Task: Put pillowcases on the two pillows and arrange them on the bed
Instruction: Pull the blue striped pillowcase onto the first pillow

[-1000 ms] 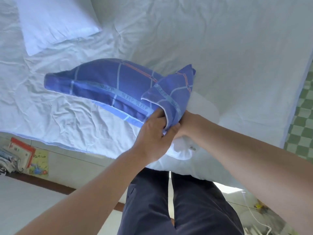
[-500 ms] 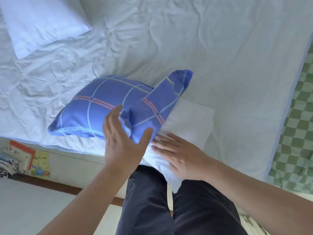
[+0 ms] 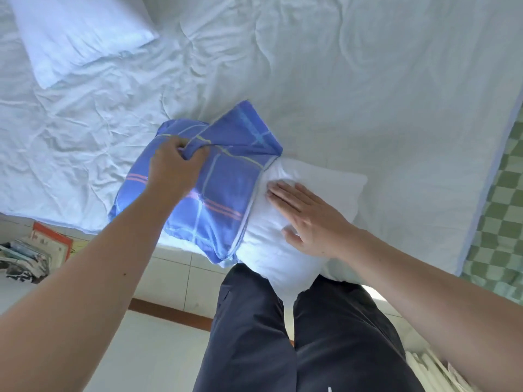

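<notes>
your left hand (image 3: 174, 162) is clenched on a bunched fold of the blue checked pillowcase (image 3: 218, 193), fingers curled into the cloth near its far edge. your right hand (image 3: 308, 219) lies flat with the fingers straight and together, pressing on the bare part of the white pillow (image 3: 319, 182) just beside the pillowcase opening; it grips nothing.

the pillow lies at the near edge of the bed (image 3: 353, 80), in front of your legs. its left part is inside the pillowcase, and its right part sticks out uncovered. the hem of the pillowcase runs across the pillow from the far side to the near side, just left of your right fingertips (image 3: 273, 190). a loose corner of the pillowcase is folded over on the far side, lying on top of the covered part. the near corner of the pillow hangs over the bed edge and touches your dark trousers (image 3: 254, 321).

the second pillow (image 3: 79, 32), pale and without a checked case, lies at the far left of the bed, well apart from the one you are working on. the white sheet is wrinkled around both.

on the floor to your left is a heap of books and papers (image 3: 31, 250) near the bed edge. a green checked cloth (image 3: 501, 207) shows along the right side of the bed.
</notes>
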